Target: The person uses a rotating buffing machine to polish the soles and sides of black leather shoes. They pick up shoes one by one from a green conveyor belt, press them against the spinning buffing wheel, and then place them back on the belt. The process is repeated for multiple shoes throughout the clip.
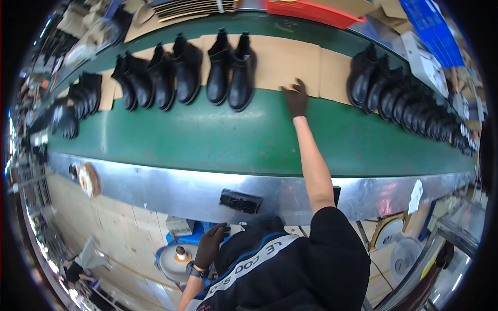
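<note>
My right hand (296, 100), in a dark brown glove, reaches over the green conveyor belt (207, 135). Its fingers are spread with nothing between them, at the near edge of a cardboard sheet (290, 62). Left of it, a pair of black ankle boots (241, 78) stands on the cardboard, toes toward me. My left hand (211, 243), gloved too and with a watch at the wrist, hangs low beside my body, below the metal edge. Its fingers look loosely extended, and no object shows in them.
More black boots (187, 72) line the belt to the left, and a long row of boots (363, 80) runs along the right. A black block-shaped object (240, 201) lies on the metal ledge (171, 192). A red tray (316, 13) and a blue crate (433, 31) sit behind.
</note>
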`<action>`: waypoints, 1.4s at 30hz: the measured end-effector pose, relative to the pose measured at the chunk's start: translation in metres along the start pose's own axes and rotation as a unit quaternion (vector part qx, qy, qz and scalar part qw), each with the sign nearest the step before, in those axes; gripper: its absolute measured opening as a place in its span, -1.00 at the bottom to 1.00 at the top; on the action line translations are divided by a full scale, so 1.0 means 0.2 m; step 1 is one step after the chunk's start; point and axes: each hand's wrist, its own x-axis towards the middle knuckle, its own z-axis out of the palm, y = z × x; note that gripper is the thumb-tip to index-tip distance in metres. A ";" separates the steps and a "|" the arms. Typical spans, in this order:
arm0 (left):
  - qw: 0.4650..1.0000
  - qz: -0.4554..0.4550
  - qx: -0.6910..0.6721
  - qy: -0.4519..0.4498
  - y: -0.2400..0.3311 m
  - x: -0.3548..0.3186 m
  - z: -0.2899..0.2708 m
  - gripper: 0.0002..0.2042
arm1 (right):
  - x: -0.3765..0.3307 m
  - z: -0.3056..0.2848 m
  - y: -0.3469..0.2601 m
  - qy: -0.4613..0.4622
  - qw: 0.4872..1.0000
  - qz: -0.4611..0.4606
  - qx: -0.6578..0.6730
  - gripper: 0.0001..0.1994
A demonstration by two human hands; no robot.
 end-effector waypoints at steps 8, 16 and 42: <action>0.971 0.193 0.119 0.077 -0.14 -0.01 0.03 -0.68 | 0.20 0.64 -0.40 0.051 0.953 0.169 -0.245 0.18; 0.897 0.282 -0.314 0.131 0.05 0.21 0.09 -0.50 | -0.83 0.44 -0.63 -0.171 0.981 -0.043 0.077 -0.37; 0.618 0.288 -0.731 0.020 -1.89 -0.73 0.24 -0.22 | -2.66 0.55 -1.37 -0.811 0.561 0.061 -0.155 -0.23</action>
